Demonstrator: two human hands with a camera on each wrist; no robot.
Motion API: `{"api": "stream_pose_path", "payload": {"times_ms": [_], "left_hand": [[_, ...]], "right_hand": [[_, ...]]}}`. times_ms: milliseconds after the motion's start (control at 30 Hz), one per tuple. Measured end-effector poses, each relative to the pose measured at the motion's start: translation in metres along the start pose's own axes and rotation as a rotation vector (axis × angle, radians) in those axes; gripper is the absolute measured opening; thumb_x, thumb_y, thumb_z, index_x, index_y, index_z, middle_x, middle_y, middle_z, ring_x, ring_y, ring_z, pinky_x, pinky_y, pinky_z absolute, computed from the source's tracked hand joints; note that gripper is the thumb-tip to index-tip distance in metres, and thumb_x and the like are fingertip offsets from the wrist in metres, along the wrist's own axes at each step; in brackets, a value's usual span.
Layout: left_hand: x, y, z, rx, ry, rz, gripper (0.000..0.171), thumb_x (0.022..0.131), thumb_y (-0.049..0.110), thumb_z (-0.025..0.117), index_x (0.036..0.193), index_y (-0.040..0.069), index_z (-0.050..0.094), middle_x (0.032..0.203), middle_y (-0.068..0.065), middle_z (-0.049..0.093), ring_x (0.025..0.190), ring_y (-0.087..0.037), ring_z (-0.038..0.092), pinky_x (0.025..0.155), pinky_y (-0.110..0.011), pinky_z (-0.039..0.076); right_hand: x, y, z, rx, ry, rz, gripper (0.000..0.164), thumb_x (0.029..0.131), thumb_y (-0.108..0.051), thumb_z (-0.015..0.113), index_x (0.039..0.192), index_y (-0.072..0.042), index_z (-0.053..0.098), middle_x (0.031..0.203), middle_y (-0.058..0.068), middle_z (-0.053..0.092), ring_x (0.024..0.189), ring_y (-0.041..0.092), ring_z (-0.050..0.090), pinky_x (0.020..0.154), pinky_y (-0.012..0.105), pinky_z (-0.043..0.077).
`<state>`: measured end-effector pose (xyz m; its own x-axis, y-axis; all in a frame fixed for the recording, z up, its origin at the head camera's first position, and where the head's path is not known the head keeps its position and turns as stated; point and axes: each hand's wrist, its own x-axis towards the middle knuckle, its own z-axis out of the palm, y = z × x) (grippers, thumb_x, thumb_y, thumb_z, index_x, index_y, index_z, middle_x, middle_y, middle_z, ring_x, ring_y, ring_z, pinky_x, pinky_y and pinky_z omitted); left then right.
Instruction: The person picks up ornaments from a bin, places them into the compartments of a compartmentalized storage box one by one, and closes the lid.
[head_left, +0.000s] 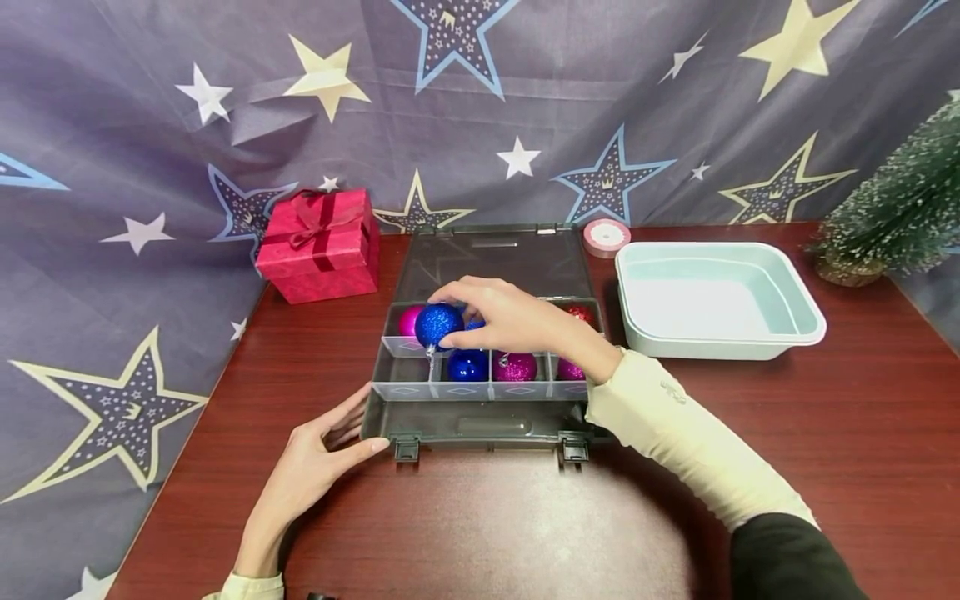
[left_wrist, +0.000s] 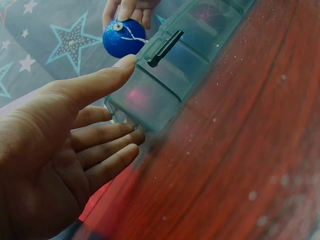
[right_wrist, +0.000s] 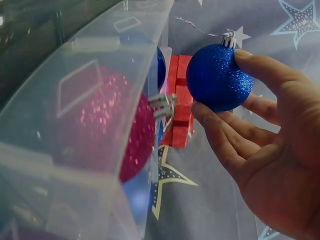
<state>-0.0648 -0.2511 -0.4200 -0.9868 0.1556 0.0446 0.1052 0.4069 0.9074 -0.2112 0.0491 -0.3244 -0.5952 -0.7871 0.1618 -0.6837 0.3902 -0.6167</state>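
Note:
My right hand (head_left: 510, 315) pinches a glittery blue Christmas ball (head_left: 439, 325) between thumb and fingers. It holds the ball above the left side of a divided storage box (head_left: 405, 392), silver cap and string showing in the right wrist view. In the box's front row sit a shiny blue ball (head_left: 467, 366) and a glittery magenta ball (head_left: 514, 367). A pink ball (head_left: 409, 322) lies in the back row, partly behind the held ball. My left hand (head_left: 311, 458) touches the box's front left corner, its thumb along the front edge and fingers extended by the side.
The box's dark lid (head_left: 495, 262) lies folded back. To the right stand a pale green tub (head_left: 720, 346) and a small frosted tree (head_left: 892, 200). A ribbon roll (head_left: 607, 237) sits behind; a red gift box (head_left: 322, 250) is at back left, before a star-patterned cloth.

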Motion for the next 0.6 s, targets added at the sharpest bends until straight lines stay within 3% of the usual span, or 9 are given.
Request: {"api": "stream_pose_path", "payload": {"times_ms": [600], "left_hand": [[0.0,-0.001,-0.001,0.027,0.003,-0.008,0.07,0.09,0.023,0.085,0.153,0.017,0.054,0.139,-0.011,0.064,0.12,-0.022,0.066,0.095,-0.018,0.054]], "right_hand": [[0.02,-0.007,0.023,-0.103,-0.036,-0.009,0.052,0.097,-0.034,0.076,0.14,-0.008,0.061,0.122,0.009,0.064,0.098,0.018,0.062,0.086,0.027,0.056]]}}
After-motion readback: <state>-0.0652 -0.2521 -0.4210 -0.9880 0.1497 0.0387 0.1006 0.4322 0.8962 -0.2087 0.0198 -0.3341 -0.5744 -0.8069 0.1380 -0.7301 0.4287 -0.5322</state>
